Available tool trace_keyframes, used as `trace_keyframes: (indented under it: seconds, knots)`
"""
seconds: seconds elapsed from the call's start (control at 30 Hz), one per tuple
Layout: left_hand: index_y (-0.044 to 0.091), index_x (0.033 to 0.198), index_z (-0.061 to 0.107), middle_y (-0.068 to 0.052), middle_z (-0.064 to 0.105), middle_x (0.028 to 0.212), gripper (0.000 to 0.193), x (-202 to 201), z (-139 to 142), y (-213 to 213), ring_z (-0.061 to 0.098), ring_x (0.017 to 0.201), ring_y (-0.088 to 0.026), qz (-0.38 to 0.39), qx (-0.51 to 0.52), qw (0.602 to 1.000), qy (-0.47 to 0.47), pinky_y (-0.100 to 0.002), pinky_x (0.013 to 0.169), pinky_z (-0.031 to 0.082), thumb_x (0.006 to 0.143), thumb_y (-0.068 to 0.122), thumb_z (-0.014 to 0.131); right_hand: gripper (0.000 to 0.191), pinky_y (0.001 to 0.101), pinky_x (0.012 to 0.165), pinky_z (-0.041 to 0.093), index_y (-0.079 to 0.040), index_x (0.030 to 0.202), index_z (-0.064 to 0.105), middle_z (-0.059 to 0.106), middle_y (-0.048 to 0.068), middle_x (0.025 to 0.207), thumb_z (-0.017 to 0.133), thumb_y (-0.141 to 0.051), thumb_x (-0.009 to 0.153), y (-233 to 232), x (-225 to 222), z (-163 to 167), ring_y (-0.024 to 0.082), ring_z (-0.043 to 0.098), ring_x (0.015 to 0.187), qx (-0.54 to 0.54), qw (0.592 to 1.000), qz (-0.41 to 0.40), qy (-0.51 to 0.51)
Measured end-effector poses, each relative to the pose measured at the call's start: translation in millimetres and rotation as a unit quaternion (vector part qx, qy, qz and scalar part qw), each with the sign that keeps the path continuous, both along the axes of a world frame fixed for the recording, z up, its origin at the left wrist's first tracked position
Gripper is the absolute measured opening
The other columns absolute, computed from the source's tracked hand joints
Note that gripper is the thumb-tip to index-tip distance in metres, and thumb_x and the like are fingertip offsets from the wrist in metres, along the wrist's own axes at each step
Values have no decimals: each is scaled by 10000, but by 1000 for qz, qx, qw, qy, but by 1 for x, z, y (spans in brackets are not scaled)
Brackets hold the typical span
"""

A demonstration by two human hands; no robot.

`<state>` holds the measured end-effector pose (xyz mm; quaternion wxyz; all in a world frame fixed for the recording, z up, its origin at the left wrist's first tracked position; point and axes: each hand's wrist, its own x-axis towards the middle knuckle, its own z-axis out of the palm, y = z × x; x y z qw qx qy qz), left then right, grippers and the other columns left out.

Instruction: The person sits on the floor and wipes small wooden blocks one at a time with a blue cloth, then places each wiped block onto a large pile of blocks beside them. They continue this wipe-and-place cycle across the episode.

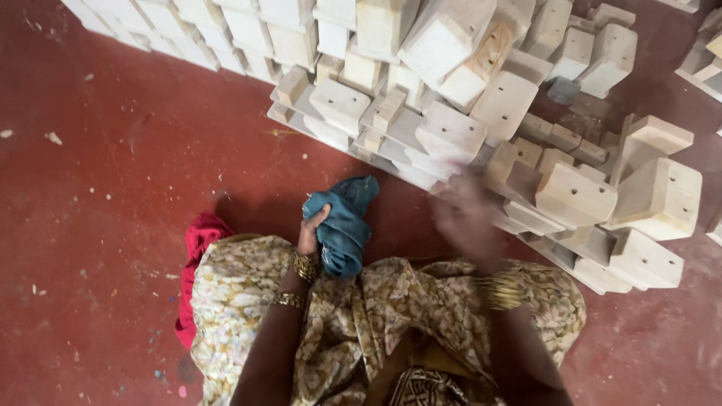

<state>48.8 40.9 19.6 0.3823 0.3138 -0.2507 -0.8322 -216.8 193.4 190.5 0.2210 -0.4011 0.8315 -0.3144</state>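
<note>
Here: teal cloth (344, 225), bunched, on the red floor (113, 225) just before the person's lap, fingers of the left hand (310, 231) curled around it. Right hand (466, 218) blurred, finger state indiscernible, beside the pile of pale wooden blocks (526, 135).

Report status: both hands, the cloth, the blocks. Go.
Left hand gripping crumpled teal cloth over lap. Right hand motion-blurred at pile of pale drilled wooden blocks, grip unclear. Nothing between hands and blocks.
</note>
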Motion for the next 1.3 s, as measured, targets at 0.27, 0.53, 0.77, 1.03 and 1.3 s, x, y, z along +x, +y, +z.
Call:
trace_keyframes:
  seconds: [0.27,0.53,0.77,1.03,1.3]
  knots:
    - [-22,1074,666,-156,733,989,505,-2,-42,14,729,790,-295,-243,112,902,340,-416,702,618,1126,451,496,720,373,749,624,36,1292,617,755,205,1081,522,-601,970,-59,103,-102,274,769,893,35,708,251,-660]
    - [44,1195,670,-82,759,1057,497,-23,9,19,729,945,-199,-106,126,984,63,-349,873,593,968,469,547,524,416,859,588,118,1099,708,754,277,1008,636,-401,1080,-60,77,-150,359,724,935,-192,944,68,-261]
    - [36,1204,688,-113,729,1165,543,-26,70,58,641,1088,-256,-92,92,978,165,-448,972,488,1008,497,478,492,561,940,510,103,1327,546,622,366,1251,631,-282,1032,-41,153,-79,459,633,1135,-302,929,168,-132]
    - [33,1201,704,-140,681,1328,579,-55,70,80,514,1316,-314,156,-38,862,482,-574,1122,335,1066,497,384,666,644,978,497,33,1551,408,587,390,1398,573,-350,1031,-47,179,-10,482,649,1228,12,740,206,-640]
    - [47,1305,633,-165,646,1368,614,-30,8,122,540,1299,-347,-149,87,876,451,-574,1120,386,1053,564,418,876,521,1070,497,-94,1643,249,533,227,1488,294,-716,1028,-97,153,-26,309,557,1328,-181,564,308,-745]
